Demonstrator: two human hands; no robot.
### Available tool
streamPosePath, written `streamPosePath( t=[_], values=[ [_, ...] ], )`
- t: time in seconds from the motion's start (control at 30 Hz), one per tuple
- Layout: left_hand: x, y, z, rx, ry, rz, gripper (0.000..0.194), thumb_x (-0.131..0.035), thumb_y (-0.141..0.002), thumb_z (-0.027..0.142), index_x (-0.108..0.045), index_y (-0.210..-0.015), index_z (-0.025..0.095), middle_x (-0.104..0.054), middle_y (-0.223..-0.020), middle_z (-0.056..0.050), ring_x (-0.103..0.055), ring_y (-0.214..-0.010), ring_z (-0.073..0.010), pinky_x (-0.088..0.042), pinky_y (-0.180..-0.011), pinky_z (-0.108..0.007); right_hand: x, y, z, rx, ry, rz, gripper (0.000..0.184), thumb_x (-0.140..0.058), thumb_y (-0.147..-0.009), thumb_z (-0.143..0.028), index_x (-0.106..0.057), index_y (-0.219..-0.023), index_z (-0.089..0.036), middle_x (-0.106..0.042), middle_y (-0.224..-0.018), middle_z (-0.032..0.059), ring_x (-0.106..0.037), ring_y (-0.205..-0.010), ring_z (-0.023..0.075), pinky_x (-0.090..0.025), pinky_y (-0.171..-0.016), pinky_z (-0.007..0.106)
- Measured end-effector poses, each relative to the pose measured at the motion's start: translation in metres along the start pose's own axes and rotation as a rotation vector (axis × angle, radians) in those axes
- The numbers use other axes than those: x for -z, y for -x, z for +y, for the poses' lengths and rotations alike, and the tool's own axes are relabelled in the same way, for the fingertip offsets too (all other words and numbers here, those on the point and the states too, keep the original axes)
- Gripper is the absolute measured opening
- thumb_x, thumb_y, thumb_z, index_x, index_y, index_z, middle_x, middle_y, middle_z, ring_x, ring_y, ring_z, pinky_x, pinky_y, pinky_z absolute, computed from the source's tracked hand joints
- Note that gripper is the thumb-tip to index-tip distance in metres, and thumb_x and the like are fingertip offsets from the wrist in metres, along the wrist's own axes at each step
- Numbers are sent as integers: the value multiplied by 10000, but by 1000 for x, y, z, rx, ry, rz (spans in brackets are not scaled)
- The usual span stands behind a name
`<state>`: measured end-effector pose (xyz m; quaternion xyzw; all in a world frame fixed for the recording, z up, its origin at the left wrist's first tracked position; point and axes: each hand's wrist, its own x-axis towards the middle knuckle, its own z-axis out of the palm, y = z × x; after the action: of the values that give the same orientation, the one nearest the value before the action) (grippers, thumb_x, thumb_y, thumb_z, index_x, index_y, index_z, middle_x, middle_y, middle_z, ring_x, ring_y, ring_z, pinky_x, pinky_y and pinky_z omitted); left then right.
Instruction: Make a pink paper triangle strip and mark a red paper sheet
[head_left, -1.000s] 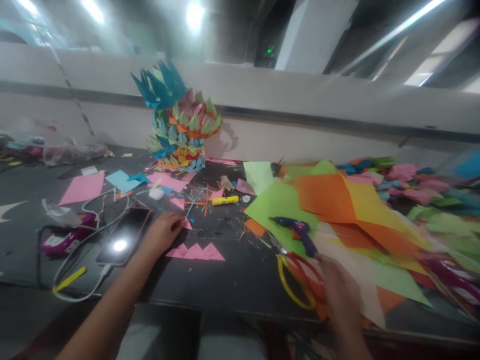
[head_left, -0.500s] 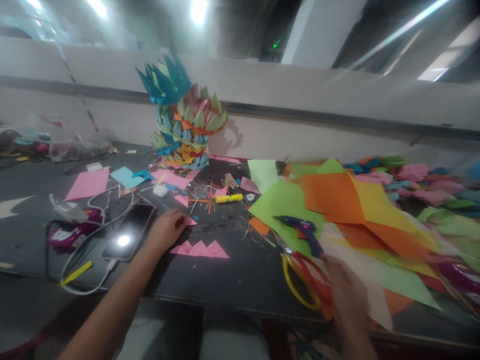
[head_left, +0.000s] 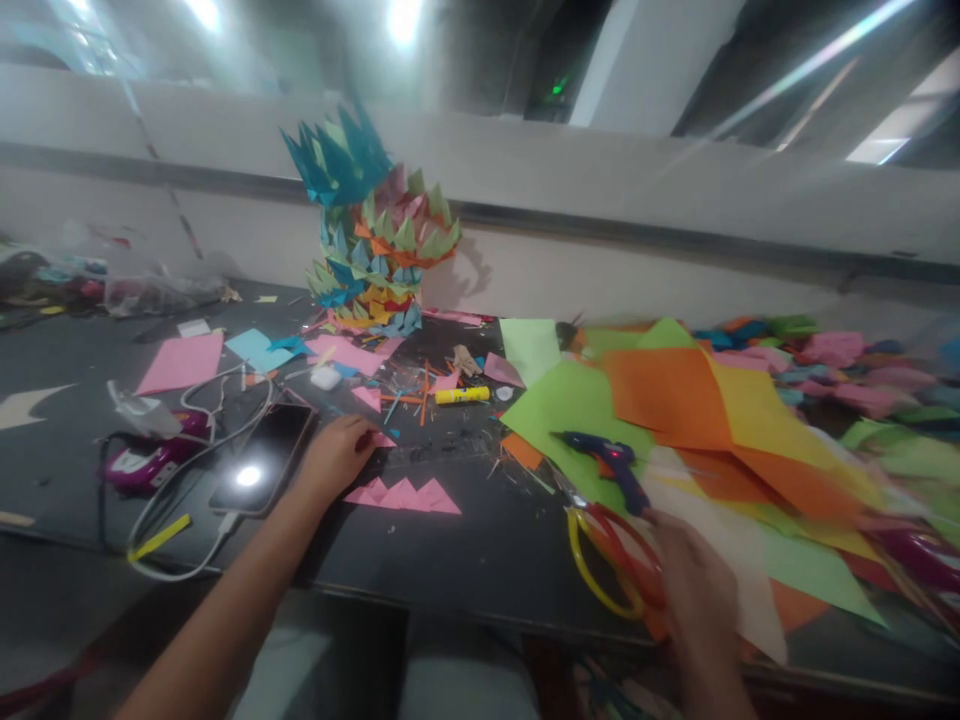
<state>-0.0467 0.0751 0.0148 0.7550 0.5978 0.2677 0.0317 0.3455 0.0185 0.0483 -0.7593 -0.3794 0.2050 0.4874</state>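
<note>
My left hand (head_left: 334, 456) rests on the dark table (head_left: 480, 545) with its fingers curled on a small folded pink paper piece (head_left: 382, 439). Just in front of it lies a row of folded pink paper triangles (head_left: 405, 494). My right hand (head_left: 694, 590) is blurred at the lower right, on the edge of a pale sheet of paper (head_left: 727, 560), beside the red and yellow scissors (head_left: 611, 560). Its fingers are smeared. A blue glue gun (head_left: 604, 465) lies on the green sheet (head_left: 570, 410).
A tall tower of folded coloured paper pieces (head_left: 375, 240) stands at the back. A phone (head_left: 264, 458) with cables lies left of my left hand. A yellow glue stick (head_left: 461, 395), loose coloured sheets and heaps of folded pieces (head_left: 832, 360) cover the right side.
The view has drifted slightly; my left hand stays on the pink piece and my right hand stays at the paper by the scissors.
</note>
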Motion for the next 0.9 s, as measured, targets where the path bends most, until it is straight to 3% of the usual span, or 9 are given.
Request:
streamPosePath(
  t=[0.6, 0.9],
  values=[
    [1, 2, 5, -20, -26, 17, 152, -516, -804, 277, -648, -796, 201, -623, -769, -34, -574, -787, -173, -425, -734, -271, -1, -2, 5, -9, -10, 15, 412, -506, -636, -458, -648, -844, -132, -653, -962, 105, -545, -967, 280, -409, -833, 341],
    [0, 2, 3, 33, -46, 1, 183, -489, -816, 274, -649, -771, 196, -618, -769, -45, -572, -803, -177, -429, -727, -265, -1, -2, 6, 15, 7, 11, 404, -494, -643, -466, -651, -834, -146, -659, -986, 96, -544, -989, 279, -409, -854, 341]
  ],
)
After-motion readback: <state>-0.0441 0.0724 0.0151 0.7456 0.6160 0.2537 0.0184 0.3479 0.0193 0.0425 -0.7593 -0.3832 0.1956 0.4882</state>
